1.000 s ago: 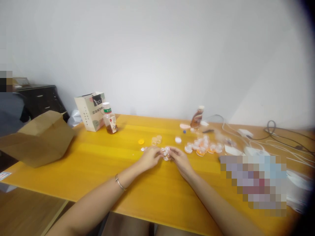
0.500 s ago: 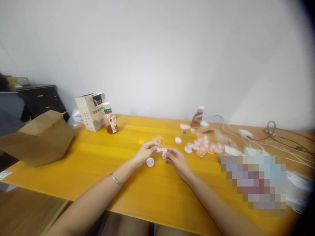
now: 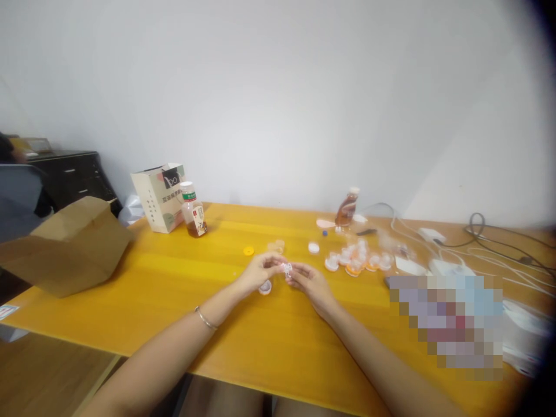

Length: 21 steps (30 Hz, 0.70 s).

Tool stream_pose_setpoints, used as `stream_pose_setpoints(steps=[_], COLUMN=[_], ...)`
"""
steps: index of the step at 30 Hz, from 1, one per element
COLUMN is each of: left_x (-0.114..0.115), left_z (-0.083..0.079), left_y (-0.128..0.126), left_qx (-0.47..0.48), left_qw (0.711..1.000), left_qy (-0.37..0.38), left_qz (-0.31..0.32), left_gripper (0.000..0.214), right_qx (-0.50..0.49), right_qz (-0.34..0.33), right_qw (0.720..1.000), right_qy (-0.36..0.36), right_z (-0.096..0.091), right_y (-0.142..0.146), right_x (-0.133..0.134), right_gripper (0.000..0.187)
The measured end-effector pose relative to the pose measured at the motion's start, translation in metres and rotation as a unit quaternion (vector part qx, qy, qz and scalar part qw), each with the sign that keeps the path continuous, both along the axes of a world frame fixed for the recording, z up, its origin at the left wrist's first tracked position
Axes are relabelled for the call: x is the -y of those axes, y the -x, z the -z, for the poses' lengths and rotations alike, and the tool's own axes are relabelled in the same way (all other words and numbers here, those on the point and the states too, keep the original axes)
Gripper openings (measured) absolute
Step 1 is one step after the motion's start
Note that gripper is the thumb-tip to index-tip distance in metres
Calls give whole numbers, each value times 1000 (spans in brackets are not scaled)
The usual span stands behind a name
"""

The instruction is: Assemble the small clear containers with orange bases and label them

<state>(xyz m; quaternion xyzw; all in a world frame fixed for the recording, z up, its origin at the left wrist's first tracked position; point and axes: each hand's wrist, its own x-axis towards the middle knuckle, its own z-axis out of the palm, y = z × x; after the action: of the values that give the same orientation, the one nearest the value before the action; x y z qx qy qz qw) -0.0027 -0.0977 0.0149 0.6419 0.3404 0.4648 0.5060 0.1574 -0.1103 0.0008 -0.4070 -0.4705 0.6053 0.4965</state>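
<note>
In the head view my left hand [image 3: 256, 273] and my right hand [image 3: 313, 285] meet over the middle of the table. Their fingertips pinch a small white piece with reddish spots [image 3: 287, 269]; it is too small and blurred to name its kind. Partly covered by my left hand, a small round whitish container [image 3: 264, 287] rests on the wood. Beyond the fingers lie a yellow ring-like disc [image 3: 248, 251], a small tan, see-through item [image 3: 277, 247] and a white round lid [image 3: 313, 248].
Several clear little tubs with orange parts [image 3: 357, 258] cluster to the right, before a brown bottle [image 3: 347, 207]. Cables [image 3: 480, 231] and a power strip [image 3: 452, 269] lie farther right. On the left are a paper bag [image 3: 69, 246], a box-like bag [image 3: 158, 200] and a labelled bottle [image 3: 193, 209].
My hands have come closer together. The white spotted parts, stretched between my fingers before, now sit bunched at the fingertips. My left hand covers more of the round container.
</note>
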Motion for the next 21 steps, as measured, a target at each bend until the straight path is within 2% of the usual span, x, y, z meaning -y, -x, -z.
stream_pose_setpoints(steps=[4, 11, 21], left_x=[0, 0, 2], left_z=[4, 2, 1], left_y=[-2, -1, 0], left_qx=[-36, -125, -157], left_qw=[999, 980, 967], left_qy=[-3, -124, -170], left_qz=[8, -96, -106], left_gripper=[23, 18, 16], right_qx=[-2, -11, -22], right_qz=[-18, -23, -32], right_qw=[1000, 1000, 999], right_qy=[8, -1, -3], right_z=[-4, -4, -4], right_y=[1, 2, 3], right_x=[3, 5, 6], right_gripper=[28, 25, 27])
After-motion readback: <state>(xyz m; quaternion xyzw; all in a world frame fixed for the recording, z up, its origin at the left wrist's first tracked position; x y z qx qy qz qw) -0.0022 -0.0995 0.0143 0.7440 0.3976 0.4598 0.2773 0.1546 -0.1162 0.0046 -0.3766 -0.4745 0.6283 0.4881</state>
